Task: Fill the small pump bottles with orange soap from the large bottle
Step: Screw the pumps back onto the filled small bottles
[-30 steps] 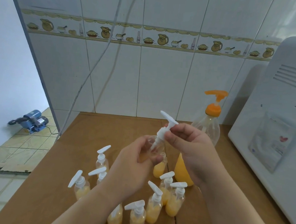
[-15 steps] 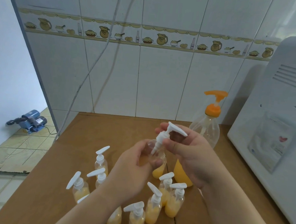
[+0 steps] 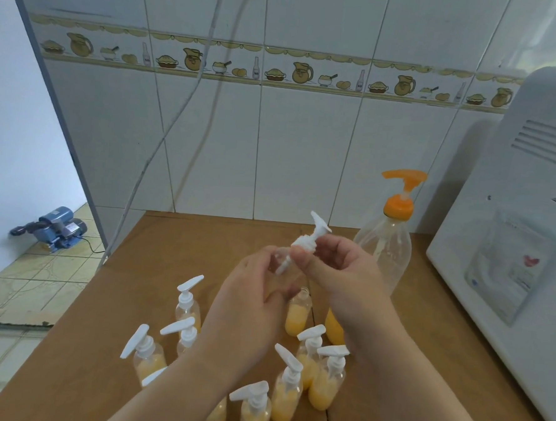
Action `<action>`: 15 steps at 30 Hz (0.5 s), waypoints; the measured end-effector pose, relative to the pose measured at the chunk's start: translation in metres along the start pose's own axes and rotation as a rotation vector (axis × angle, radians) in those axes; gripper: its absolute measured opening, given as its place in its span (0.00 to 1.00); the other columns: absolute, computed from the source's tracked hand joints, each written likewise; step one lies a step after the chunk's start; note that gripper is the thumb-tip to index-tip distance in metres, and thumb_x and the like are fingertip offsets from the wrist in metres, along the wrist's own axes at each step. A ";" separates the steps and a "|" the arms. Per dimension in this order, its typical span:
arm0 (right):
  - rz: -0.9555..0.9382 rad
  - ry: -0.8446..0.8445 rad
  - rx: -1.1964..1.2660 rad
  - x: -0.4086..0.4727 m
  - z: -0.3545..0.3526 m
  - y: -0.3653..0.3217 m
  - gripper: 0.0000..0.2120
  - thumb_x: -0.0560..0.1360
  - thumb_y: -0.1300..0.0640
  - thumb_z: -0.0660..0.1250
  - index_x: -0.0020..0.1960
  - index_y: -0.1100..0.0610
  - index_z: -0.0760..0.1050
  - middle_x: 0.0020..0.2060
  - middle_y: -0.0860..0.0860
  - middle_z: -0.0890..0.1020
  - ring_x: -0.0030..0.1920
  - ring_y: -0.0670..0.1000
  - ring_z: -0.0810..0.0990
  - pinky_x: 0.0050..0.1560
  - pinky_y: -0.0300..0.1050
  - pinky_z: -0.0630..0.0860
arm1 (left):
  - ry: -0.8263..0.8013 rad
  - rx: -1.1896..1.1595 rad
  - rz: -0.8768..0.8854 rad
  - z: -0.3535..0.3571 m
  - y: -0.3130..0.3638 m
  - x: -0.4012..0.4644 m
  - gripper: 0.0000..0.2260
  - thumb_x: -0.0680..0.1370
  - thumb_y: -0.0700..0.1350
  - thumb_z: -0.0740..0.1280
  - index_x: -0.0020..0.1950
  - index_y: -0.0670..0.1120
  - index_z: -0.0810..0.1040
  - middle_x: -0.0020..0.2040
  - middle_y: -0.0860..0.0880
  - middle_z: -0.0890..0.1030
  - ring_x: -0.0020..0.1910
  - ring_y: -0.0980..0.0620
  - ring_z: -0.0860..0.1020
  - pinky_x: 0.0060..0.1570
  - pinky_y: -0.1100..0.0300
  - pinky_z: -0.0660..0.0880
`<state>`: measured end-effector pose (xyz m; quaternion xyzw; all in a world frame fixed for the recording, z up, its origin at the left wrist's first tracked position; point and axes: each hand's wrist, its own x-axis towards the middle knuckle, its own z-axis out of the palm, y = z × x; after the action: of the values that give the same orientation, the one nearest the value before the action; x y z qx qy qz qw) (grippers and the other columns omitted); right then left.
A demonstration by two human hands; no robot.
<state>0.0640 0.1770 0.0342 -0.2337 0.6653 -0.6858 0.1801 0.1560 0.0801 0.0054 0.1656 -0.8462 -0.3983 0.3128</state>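
At the far left of the frame a blue water pump (image 3: 54, 227) sits on the tiled floor. Right of it, the wooden table (image 3: 105, 346) fills the lower middle. On it stands a cluster of small pump bottles (image 3: 146, 353) partly filled with orange soap, most with white pump caps; 1 uncapped bottle (image 3: 297, 312) stands just behind the hands. At center, the left hand (image 3: 247, 312) grips a clear small bottle (image 3: 279, 265), held above the table. The right hand (image 3: 341, 276) pinches a white pump head (image 3: 310, 238) whose tube reaches down into that bottle's neck. Behind the right hand stands the large bottle (image 3: 386, 252) with an orange pump, soap low inside. A white appliance (image 3: 523, 225) occupies the right edge.
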 end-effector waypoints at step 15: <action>-0.191 0.228 -0.059 -0.001 -0.011 -0.019 0.05 0.77 0.57 0.66 0.48 0.48 0.78 0.37 0.44 0.83 0.39 0.38 0.81 0.35 0.28 0.74 | -0.163 0.157 0.081 0.004 0.005 0.027 0.39 0.70 0.60 0.70 0.76 0.55 0.54 0.67 0.60 0.69 0.68 0.61 0.64 0.67 0.64 0.61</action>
<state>0.0598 0.1879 0.0527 -0.2219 0.6760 -0.7020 0.0304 0.1327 0.0711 0.0188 0.1223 -0.9035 -0.3299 0.2447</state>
